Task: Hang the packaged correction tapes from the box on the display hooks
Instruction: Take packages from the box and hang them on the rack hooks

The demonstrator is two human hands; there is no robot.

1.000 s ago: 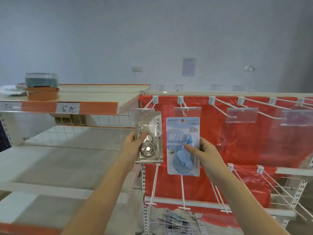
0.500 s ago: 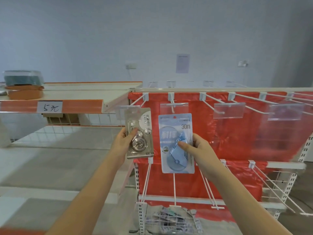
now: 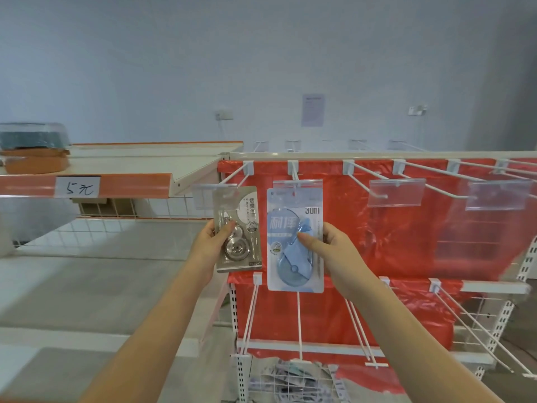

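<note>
Hands hold one package each at the rack's top-left corner: left hand [image 3: 209,246] grips the grey correction tape pack [image 3: 239,228] under the first hook [image 3: 232,177], right hand [image 3: 334,251] pinches the blue correction tape pack [image 3: 295,239] hanging from the second hook [image 3: 294,174].

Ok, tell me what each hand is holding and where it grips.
The left hand grips the grey correction tape pack at its left edge, thumb across the front. The right hand pinches the blue correction tape pack at its right edge, mid-height.
</note>
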